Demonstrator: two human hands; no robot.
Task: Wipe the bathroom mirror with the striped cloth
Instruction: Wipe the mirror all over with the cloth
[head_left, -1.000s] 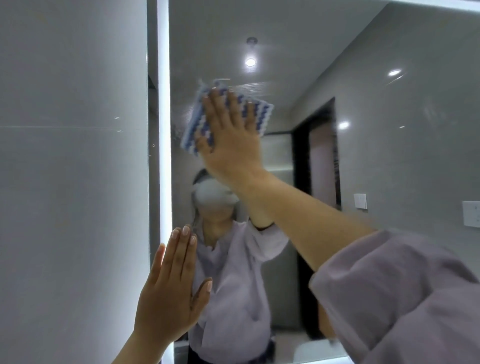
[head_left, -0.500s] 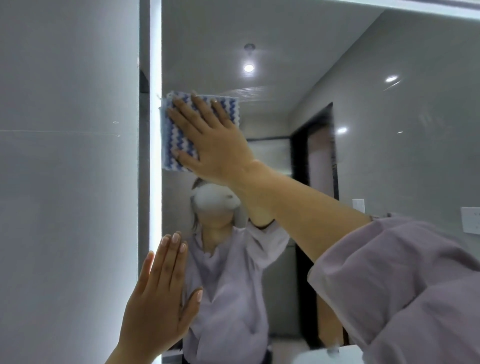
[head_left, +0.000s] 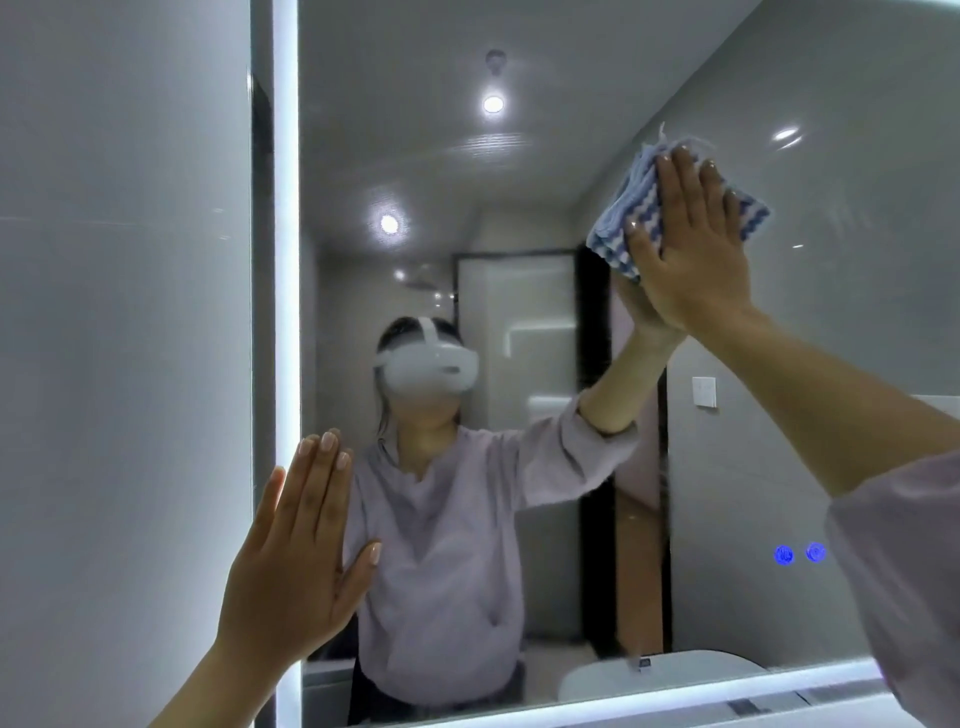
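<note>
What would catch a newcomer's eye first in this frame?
The right hand, fingers straight, pressing the blue-and-white striped cloth against the mirror at upper right. Next, the left hand lies flat at the mirror's glowing left edge, lower left. Two small blue lights glow on the glass at lower right.

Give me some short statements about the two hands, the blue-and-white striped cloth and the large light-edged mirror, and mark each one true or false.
1. The right hand presses the blue-and-white striped cloth flat against the large light-edged mirror. True.
2. The cloth is at the mirror's lower left corner. False: it is in the upper right part.
3. The left hand grips a spray bottle. False: it holds nothing; its straight fingers lie at the mirror's lit left edge.
4. Two small blue lights glow at the mirror's lower right. True.
</note>
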